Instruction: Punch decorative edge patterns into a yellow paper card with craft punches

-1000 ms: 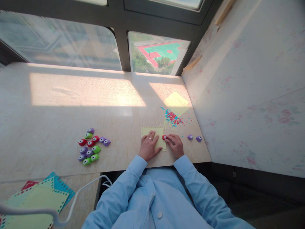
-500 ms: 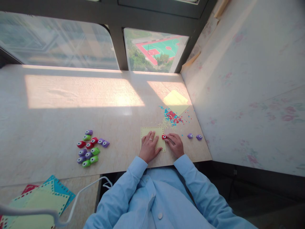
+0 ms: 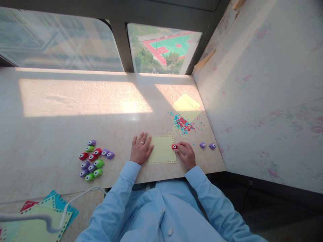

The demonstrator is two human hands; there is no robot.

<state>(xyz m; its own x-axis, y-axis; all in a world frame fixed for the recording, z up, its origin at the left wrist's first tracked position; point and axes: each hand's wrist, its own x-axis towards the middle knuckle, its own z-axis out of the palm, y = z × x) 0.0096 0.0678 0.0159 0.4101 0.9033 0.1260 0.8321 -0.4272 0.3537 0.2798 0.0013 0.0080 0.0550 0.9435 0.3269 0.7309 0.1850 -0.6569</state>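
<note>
A pale yellow sheet of paper (image 3: 162, 151) lies flat on the table, with small punched holes along its edges. My left hand (image 3: 141, 148) rests flat with fingers stretched out at the sheet's left edge, the thumb touching the paper. At the right edge of the sheet, my right hand (image 3: 186, 154) is closed on a small red craft punch (image 3: 174, 147). Two purple craft punches, one nearer (image 3: 202, 145) and one farther right (image 3: 212, 146), lie to the right of that hand.
Several red, green and purple punches (image 3: 91, 157) sit in a cluster on the left. Blue, red and yellow paper dots (image 3: 183, 124) are scattered beyond the sheet, beside another yellow sheet (image 3: 186, 106). Punched coloured sheets (image 3: 47, 215) and a white cable (image 3: 64, 210) are at lower left.
My left hand has slid left from the middle of the sheet to its left edge. The right hand stays with the red punch at the right edge.
</note>
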